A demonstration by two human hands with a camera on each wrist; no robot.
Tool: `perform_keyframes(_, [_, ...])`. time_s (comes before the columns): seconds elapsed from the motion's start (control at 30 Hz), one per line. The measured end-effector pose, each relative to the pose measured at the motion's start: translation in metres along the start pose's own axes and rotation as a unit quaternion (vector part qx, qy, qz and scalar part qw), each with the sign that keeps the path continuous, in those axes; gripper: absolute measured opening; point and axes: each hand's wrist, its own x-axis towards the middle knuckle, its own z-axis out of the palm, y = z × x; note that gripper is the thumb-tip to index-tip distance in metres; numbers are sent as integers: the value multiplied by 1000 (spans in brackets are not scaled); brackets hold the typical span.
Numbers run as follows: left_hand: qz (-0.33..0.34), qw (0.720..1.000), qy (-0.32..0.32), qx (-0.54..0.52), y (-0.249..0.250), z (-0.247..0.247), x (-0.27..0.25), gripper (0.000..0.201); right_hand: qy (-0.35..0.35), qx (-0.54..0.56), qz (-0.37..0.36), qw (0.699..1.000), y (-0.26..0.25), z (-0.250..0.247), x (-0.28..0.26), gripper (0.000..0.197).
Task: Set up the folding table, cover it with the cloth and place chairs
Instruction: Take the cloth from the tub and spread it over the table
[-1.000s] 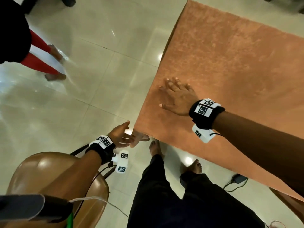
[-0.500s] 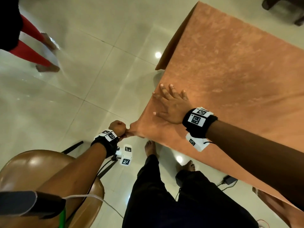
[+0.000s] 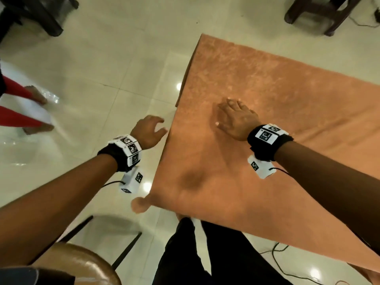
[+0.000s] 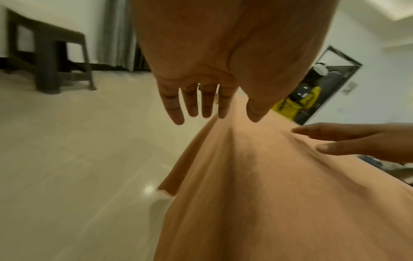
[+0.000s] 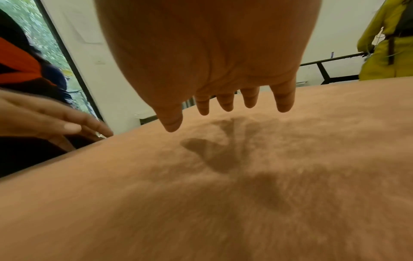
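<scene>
Tiled floor [image 3: 86,64] lying pale and glossy | cloth [image 3: 267,112] covering the table, corner hanging at its near-left | chair [image 3: 82,264] standing near-left of it | right hand [image 3: 236,120] hovering flat just above cloth, fingers spread, holding nothing | left hand [image 3: 148,131] hovering beside cloth edge, fingers loosely extended, holding nothing.

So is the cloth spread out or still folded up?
Spread out. The cloth lies flat over the top, its edge hanging down the side; the right hand is above it.

No readable text, label or number shows; the wrist bands [image 3: 127,147] carry only black-and-white marker patterns.
</scene>
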Motion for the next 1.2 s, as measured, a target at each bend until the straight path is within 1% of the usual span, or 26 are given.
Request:
perform_keyframes(0.07, [70, 997, 9, 34, 41, -14, 35, 72, -4, -5, 7, 1000, 24, -14, 29, 74])
perform_keyframes(0.17, [118, 986, -9, 113, 91, -20, 84, 77, 2, -12, -5, 1000, 41, -37, 77, 73])
perform_keyframes(0.23, [126, 977, -36, 169, 115, -19, 117, 84, 3, -22, -14, 1000, 45, -54, 109, 74])
perform_keyframes(0.33, [99, 973, -49, 204, 133, -19, 157, 90, -1, -35, -23, 999, 42, -74, 146, 75])
perform_keyframes(0.4, [64, 973, -63, 213, 132, -17, 177, 89, -17, -33, -14, 999, 39, -77, 165, 78])
perform_keyframes(0.47, [40, 970, -60, 233, 124, -14, 190, 88, -20, -32, -7, 999, 34, -72, 178, 80])
perform_keyframes(0.6, [34, 970, -42, 238, 112, -21, 208, 88, -20, -24, 1, 999, 27, -76, 202, 82])
perform_keyframes(0.7, [13, 966, -30, 256, 106, -35, 225, 87, -26, -17, 7, 1000, 15, -85, 223, 83])
perform_keyframes(0.83, [-19, 974, -64, 216, 107, -53, 243, 85, -31, -9, 5, 999, 4, -93, 240, 83])
perform_keyframes(0.9, [-6, 977, -59, 205, 108, -58, 254, 86, -25, -10, 3, 1000, 5, -96, 246, 82])
perform_keyframes(1.0, [42, 979, -45, 194, 110, -55, 267, 104, -23, -1, -4, 1000, 9, -97, 252, 74])
perform_keyframes(1.03, [56, 978, -44, 195, 114, -52, 271, 105, -20, 4, -5, 1000, 10, -97, 255, 70])
perform_keyframes(1.07, [61, 978, -46, 193, 117, -48, 276, 103, -21, 9, -4, 1000, 11, -97, 258, 67])
perform_keyframes(1.13, [44, 982, -49, 178, 125, -48, 283, 98, -31, 14, 4, 999, 10, -100, 265, 65])
perform_keyframes(1.2, [33, 980, -47, 190, 127, -49, 290, 99, -40, 20, 11, 999, 10, -101, 271, 67])
